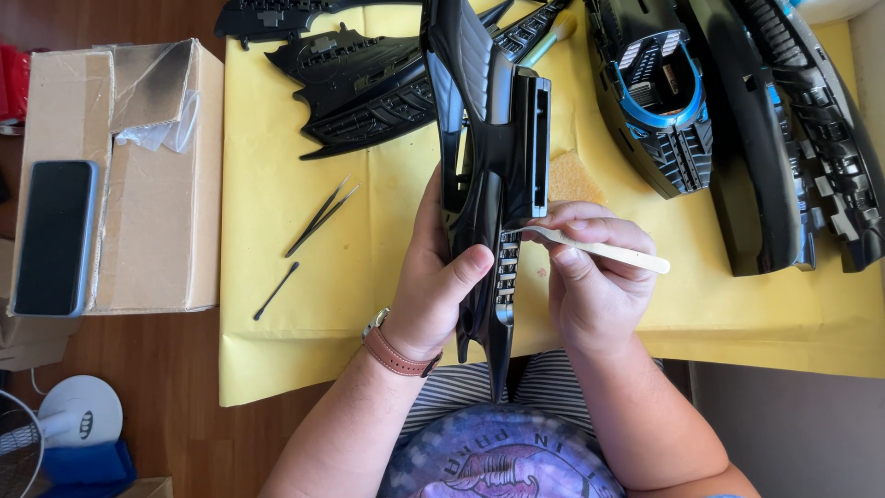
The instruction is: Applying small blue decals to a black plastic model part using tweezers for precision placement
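Left hand [441,288]: wrapped round the long black plastic model part [489,157], thumb pressed on its front face, it seems to keep the piece upright and steady over the near edge of the counter.

Right hand [590,277]: fingers pinched shut on a pale flat stick [604,249], held like a pen; the stick's tip touches the part's right side just above a row of small ribbed openings, so the grip looks chosen for fine, close work.

Model part: tall and narrow, lifted clear of the yellow paper sheet [304,304], between the two hands.

Yellow sheet: one, spread over the counter, likely there to guard the surface.

Other black model parts: about four, lying flat along the far edge; one shell [659,101] shows a blue rim.

Tweezers [321,216]: one pair, left of the hands, well apart from them.

Thin black swab stick [276,291]: one, just below the tweezers.

Yellow sponge [573,180]: one, behind the right hand.

Cardboard box [147,212]: one, at the left edge, a dark phone [55,238] lying on it.

Wristwatch strap [398,355]: brown, on the left wrist.
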